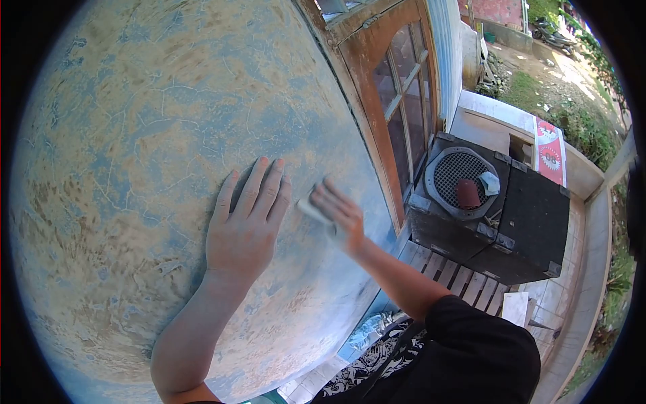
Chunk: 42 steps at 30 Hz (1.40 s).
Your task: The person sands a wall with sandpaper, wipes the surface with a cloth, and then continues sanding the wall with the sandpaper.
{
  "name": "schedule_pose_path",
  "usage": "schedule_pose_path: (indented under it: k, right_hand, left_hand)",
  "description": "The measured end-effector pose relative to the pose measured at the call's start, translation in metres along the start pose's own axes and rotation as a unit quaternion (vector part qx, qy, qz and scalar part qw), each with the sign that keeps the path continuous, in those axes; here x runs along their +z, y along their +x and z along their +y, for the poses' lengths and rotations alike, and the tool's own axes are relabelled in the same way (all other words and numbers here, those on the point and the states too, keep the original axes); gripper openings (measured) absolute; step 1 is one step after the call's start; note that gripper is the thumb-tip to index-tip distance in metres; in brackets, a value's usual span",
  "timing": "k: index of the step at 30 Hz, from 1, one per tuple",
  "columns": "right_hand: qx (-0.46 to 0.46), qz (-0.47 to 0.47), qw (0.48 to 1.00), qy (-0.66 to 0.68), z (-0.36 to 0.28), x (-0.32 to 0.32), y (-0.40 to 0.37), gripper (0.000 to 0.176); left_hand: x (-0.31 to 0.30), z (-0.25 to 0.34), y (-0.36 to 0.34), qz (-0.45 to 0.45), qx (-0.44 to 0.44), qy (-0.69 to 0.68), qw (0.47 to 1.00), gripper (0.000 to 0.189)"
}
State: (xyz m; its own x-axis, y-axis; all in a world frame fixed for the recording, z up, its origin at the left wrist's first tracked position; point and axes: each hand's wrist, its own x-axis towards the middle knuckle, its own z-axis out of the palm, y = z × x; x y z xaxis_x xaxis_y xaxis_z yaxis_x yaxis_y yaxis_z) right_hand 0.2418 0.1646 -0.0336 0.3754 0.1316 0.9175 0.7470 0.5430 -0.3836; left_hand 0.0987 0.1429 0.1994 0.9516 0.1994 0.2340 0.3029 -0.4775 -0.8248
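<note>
A wall [168, 128] with worn blue paint, tan patches and fine cracks fills the left and middle of the view. Flat against it lies my left hand [245, 225], fingers stretched out and dusted pale, holding nothing. To its right, my right hand [343, 219] is closed over a pale flat piece [314, 211] at the wall surface. Motion blurs these fingers, and part of the piece is hidden under them.
A wooden door [367, 60] with glass panes borders the wall on the right. Beyond stands a black speaker box [531, 215]; a red-brown rolled sheet [468, 193] and a crumpled pale piece [490, 183] lie on its round grille. Below are wooden slats [464, 279] and a tiled floor [572, 262].
</note>
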Motion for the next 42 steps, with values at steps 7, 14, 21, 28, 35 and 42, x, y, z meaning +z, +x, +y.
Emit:
schedule_pose_path:
  k: [7, 14, 21, 28, 35, 42]
  right_hand:
    - [0.137, 0.006, 0.989, -0.046, -0.029, -0.012, 0.034, 0.058]
    - [0.042, -0.026, 0.999, -0.015, -0.012, -0.005, -0.003, 0.043]
    - [0.222, 0.067, 0.973, -0.011, -0.021, -0.007, 0.057, 0.043]
    - [0.029, -0.045, 0.997, -0.049, -0.020, -0.006, 0.016, 0.061]
    - [0.201, 0.007, 0.974, -0.105, 0.004, -0.022, 0.065, 0.035]
    - [0.017, -0.134, 0.991, -0.015, -0.011, -0.034, 0.030, 0.069]
  left_hand:
    - [0.000, 0.000, 0.000, 0.015, -0.008, -0.012, 1.000, 0.041]
    - [0.001, 0.000, -0.001, 0.021, -0.024, -0.044, 0.999, 0.047]
    - [-0.010, -0.004, -0.005, 0.063, -0.109, -0.052, 0.991, 0.042]
    - [-0.010, -0.004, -0.014, 0.099, -0.143, -0.058, 0.983, 0.036]
    - [0.002, 0.002, -0.023, 0.201, -0.222, -0.058, 0.952, 0.027]
    - [0.008, 0.032, -0.030, 0.134, -0.257, -0.056, 0.955, 0.035]
